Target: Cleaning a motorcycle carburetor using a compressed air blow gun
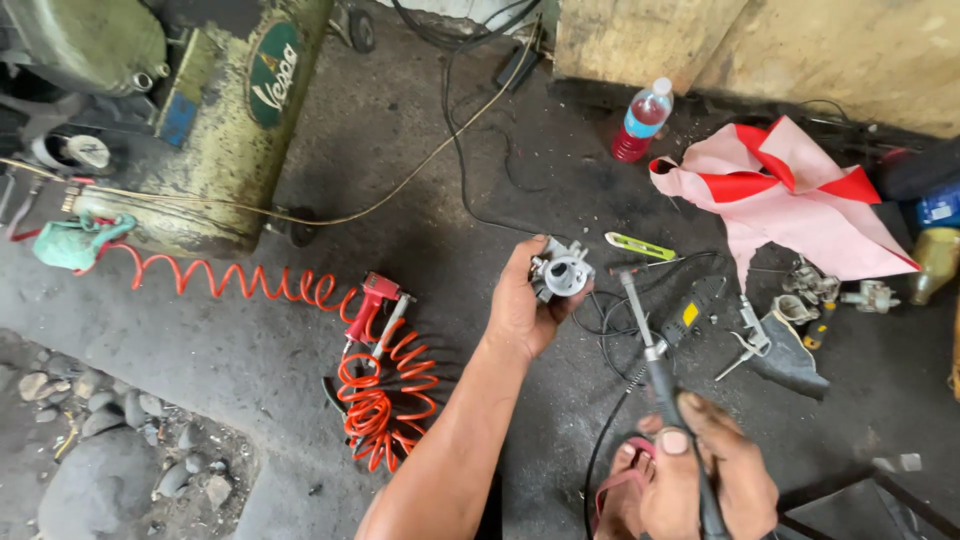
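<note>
Head cam, right hand [700,480] cut off, hammer [655,370] handle hidden

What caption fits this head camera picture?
Left hand holds a small metal engine part; right hand grips a hammer.

The dark concrete floor [300,340] carries a coiled red hose [375,400], black cables [470,150], a bottle [642,120], a pink-and-red cloth [790,200], a green knife [640,246], a drill [695,308] and stones [100,440].

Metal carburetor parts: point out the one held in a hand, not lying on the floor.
The round-bored carburetor body gripped in the left hand; the other metal parts lie on the floor by the pink cloth.
</note>
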